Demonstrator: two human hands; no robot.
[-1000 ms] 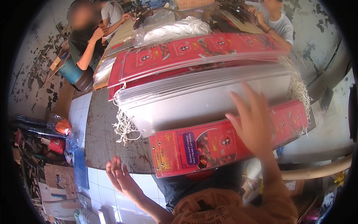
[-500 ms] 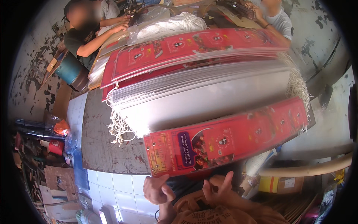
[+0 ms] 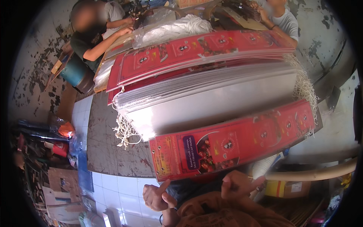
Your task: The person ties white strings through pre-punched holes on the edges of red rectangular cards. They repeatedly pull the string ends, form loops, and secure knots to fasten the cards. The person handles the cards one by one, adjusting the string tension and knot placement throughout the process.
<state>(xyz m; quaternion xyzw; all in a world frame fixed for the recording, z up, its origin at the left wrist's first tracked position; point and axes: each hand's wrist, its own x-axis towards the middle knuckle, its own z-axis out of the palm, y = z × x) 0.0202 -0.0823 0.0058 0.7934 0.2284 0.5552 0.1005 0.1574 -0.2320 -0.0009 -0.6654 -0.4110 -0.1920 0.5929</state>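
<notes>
A stack of long red printed signboards [image 3: 247,142] lies at the table's near edge, with metal eyelets at its left end. My left hand [image 3: 158,197] is just below that end, its fingers loosely curled and thumb and forefinger apart. Nothing shows in it. To the right, my right hand [image 3: 240,184] is raised in front of the stack's near edge, thumb and fingers spread, holding nothing I can see. Behind the red stack leans a thick row of boards with plain white faces [image 3: 219,100]. White knotted cords [image 3: 126,130] hang from their left end, and more cords [image 3: 304,85] from their right.
More red boards [image 3: 170,56] lie behind the white ones, beside a bundle of white cord [image 3: 181,28]. Two people work at the far side. A bamboo pole [image 3: 314,172] and a cardboard box [image 3: 298,188] are at right. Scraps [image 3: 62,181] pile up at left.
My right hand has moved right and slightly up, its fingers now pointing more to the right. My left hand has moved slightly down and left. The view has shifted slightly.
</notes>
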